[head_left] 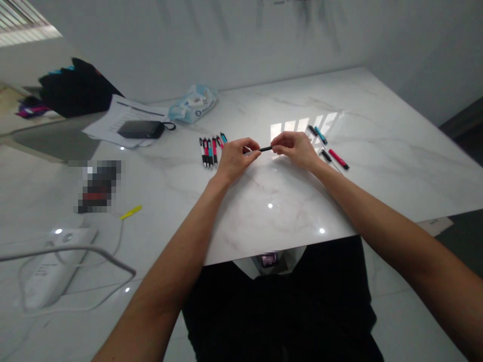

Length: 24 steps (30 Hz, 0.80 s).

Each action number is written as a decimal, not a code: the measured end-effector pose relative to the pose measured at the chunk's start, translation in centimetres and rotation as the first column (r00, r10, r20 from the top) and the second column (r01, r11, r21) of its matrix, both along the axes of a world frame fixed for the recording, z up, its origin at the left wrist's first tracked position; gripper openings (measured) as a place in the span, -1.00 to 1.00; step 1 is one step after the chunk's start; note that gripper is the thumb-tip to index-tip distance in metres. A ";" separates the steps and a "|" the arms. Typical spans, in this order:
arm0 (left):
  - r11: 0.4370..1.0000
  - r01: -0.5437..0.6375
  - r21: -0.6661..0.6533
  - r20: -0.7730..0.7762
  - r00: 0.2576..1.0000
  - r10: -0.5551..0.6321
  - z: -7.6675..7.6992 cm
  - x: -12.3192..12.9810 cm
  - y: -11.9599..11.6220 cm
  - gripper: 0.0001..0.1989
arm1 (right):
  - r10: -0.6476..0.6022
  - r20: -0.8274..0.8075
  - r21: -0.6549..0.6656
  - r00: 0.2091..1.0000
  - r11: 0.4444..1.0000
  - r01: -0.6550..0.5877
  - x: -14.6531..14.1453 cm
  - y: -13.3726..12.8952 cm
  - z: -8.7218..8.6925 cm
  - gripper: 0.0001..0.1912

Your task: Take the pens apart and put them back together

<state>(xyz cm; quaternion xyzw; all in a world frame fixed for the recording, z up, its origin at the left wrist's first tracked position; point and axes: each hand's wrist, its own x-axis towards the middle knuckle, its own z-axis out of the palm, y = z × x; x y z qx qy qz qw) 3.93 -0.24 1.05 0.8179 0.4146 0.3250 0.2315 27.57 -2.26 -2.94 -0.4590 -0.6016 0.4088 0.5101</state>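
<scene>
My left hand [237,158] and my right hand [296,148] meet over the table, each pinching one end of a dark pen [266,149] held level between them. Most of the pen is hidden by my fingers, so I cannot tell whether it is whole. Just left of my left hand lies a row of several pens [209,152] in red, teal and black, partly covered by that hand. Beside my right wrist are loose pen pieces: a red barrel [338,159], a black piece [326,155], a teal barrel [320,134] and another black piece [312,130].
A pack of wipes [194,104] rests near the wall. Further left, a black power bank [141,129] lies on printed papers [124,108]. A white power strip [58,266], its cable and a yellow strip [131,212] are at the left. The marble table's [271,221] front edge is close to my lap.
</scene>
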 end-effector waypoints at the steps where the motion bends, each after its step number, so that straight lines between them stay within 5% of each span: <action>1: 1.000 0.002 0.010 -0.007 1.000 -0.002 0.0 0.0 -0.1 -0.86 | -0.006 0.017 -0.002 1.000 1.000 0.006 -0.1 0.0 -0.1 -0.63; 19: 0.996 0.062 0.071 -0.047 0.997 -0.058 -0.2 -0.1 0.0 -0.86 | 0.065 0.267 -0.023 0.962 0.998 -0.061 0.5 -0.6 0.6 -0.48; 24: 0.995 0.080 0.060 -0.034 0.996 -0.078 -0.4 0.0 -0.1 -0.86 | 0.054 0.190 0.005 0.980 0.998 -0.055 0.4 -0.7 0.5 -0.58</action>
